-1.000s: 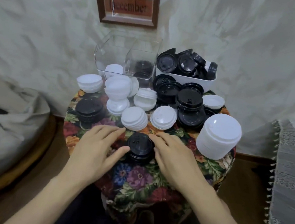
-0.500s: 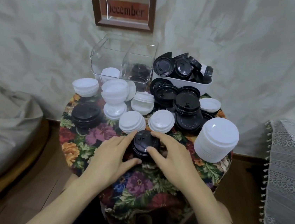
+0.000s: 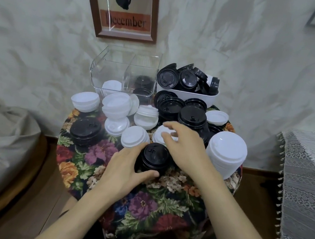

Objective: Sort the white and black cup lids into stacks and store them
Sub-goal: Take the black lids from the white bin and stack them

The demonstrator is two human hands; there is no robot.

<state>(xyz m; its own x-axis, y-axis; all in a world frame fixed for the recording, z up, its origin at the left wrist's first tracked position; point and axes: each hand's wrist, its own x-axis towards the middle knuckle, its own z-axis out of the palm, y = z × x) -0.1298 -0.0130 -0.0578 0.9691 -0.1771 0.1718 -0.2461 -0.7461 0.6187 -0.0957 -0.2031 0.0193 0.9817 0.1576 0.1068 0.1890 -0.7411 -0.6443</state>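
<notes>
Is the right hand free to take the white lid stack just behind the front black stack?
Probably yes: the right hand hovers empty directly over that white lid stack, nothing between; the left hand grips the black lid stack.

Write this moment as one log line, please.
left hand: grips black stack | right hand: over white lids, grip unclear | black stack: on table, not yet stored

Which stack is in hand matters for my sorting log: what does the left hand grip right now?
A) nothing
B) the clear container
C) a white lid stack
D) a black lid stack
D: the left hand has its thumb and fingers curled round the black lid stack standing on the floral tablecloth, in front of the white stacks.
</notes>
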